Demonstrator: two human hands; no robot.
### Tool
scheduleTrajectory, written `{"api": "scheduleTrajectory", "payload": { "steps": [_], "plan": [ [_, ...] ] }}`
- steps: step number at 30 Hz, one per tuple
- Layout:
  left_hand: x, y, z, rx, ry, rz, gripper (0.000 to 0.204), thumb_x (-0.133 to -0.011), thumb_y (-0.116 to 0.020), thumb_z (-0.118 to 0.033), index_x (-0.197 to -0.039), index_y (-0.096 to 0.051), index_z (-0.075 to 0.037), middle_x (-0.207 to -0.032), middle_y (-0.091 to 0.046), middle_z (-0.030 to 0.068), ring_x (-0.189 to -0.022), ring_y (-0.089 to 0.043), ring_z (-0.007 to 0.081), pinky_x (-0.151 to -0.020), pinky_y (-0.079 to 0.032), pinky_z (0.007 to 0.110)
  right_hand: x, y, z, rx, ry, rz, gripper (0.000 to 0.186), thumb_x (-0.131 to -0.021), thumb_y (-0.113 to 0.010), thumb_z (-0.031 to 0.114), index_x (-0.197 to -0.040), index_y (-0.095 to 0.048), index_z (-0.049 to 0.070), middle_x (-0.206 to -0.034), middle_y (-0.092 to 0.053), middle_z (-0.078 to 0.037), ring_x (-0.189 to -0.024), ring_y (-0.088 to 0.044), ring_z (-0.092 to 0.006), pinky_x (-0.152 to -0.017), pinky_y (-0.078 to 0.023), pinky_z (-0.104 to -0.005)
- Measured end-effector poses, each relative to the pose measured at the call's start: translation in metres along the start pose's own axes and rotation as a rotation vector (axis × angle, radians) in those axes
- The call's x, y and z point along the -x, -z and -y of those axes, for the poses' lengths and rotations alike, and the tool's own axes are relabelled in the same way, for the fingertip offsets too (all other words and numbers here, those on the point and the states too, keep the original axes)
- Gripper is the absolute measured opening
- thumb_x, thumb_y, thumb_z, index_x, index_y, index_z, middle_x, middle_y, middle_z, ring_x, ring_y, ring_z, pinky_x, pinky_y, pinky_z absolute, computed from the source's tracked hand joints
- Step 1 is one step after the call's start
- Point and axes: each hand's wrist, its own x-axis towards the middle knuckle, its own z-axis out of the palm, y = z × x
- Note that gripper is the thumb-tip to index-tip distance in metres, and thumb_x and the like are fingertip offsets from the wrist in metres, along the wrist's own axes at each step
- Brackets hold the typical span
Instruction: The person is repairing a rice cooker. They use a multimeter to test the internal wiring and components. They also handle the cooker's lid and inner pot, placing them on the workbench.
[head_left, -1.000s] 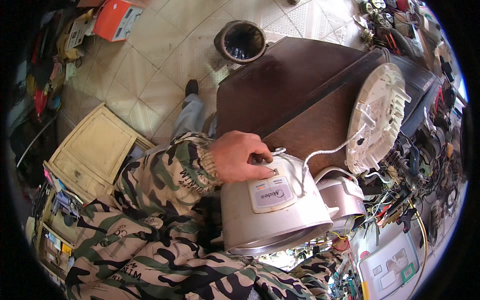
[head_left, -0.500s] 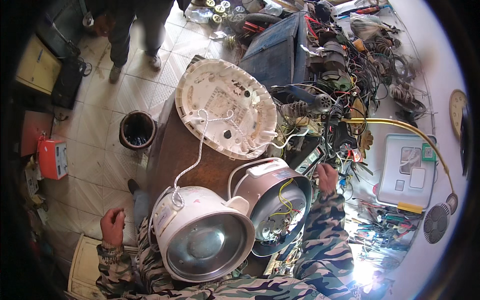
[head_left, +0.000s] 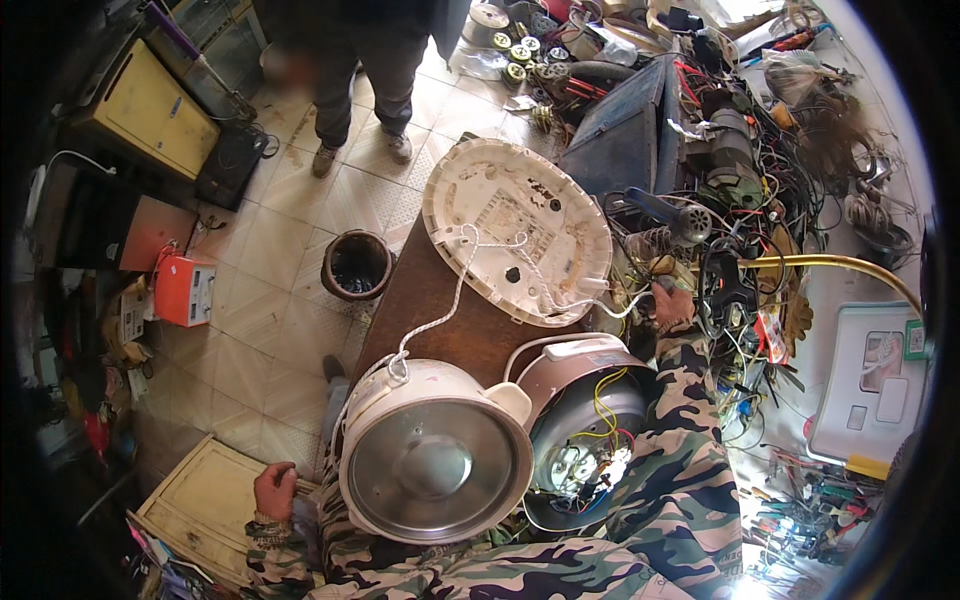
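My right hand [head_left: 672,303] reaches into the clutter beyond the pink rice cooker, beside a white wire; its fingertips are not clear, so a grip cannot be made out. My left hand [head_left: 276,490] hangs at the left with loosely curled fingers, nothing visible in it. In front of me a white rice cooker [head_left: 510,402] is tilted, its metal interior facing me. Right of it the pink rice cooker [head_left: 583,366] lies with yellow and red wires exposed inside. A round cream plastic base [head_left: 455,205], with a white braided cord [head_left: 447,310], lies on the brown table [head_left: 440,340].
Tangled wires and parts crowd the right side, around a dark metal box [head_left: 615,130]. A yellow gooseneck arm [head_left: 810,262] crosses there. On the floor stand a dark pot [head_left: 340,290] and an orange box [head_left: 184,292]. Another person [head_left: 375,75] stands at the far side.
My right hand has reached farther away, beyond the pink cooker. My left hand has dropped lower and nearer my body. The whole view has shifted, with most things now farther right.
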Motion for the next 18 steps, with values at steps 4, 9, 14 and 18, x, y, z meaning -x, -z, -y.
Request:
{"api": "scheduleTrajectory", "payload": {
  "steps": [4,9,14,18],
  "plan": [
    [0.024,-0.025,-0.017,-0.025,0.029,0.022,0.04,-0.095,-0.064,-0.027,-0.12,-0.062,0.003,-0.093,-0.069,0.0139,-0.074,-0.065,0.0204,-0.065,-0.055,0.042,-0.015,0.024,0.064,-0.125,-0.311,0.224,0.045,-0.083,-0.071,0.044,-0.073,-0.071,0.001,-0.059,-0.064,-0.015,-0.049,-0.063,-0.0287,-0.048,-0.05,-0.043],
    [0.01,-0.019,-0.016,0.001,-0.038,0.069,0.04,-0.094,-0.063,-0.028,-0.119,-0.062,0.003,-0.096,-0.07,0.0151,-0.077,-0.066,0.0209,-0.066,-0.055,0.041,0.02,0.042,0.031,-0.265,-0.387,0.404,0.04,-0.082,-0.074,0.035,-0.071,-0.07,-0.003,-0.056,-0.063,-0.012,-0.047,-0.064,-0.0212,-0.044,-0.051,-0.0374],
    [0.009,-0.017,-0.045,0.058,-0.082,0.033,0.033,-0.091,-0.063,-0.02,-0.113,-0.065,0.005,-0.089,-0.07,0.0121,-0.073,-0.066,0.0164,-0.067,-0.054,0.031,0.059,0.11,0.15,-0.369,-0.035,0.079,0.027,-0.079,-0.073,0.028,-0.087,-0.072,0.003,-0.06,-0.062,-0.011,-0.054,-0.06,-0.0246,-0.054,-0.047,-0.0402],
    [0.004,-0.012,-0.055,0.071,-0.119,0.074,0.035,-0.092,-0.064,-0.022,-0.113,-0.065,0.005,-0.09,-0.07,0.0122,-0.076,-0.066,0.016,-0.068,-0.055,0.032,0.07,0.168,0.222,-0.355,0.394,-0.033,0.033,-0.081,-0.068,0.004,-0.113,-0.066,0.002,-0.102,-0.069,-0.017,-0.091,-0.07,-0.0273,-0.078,-0.054,-0.0346]
  ]
}}
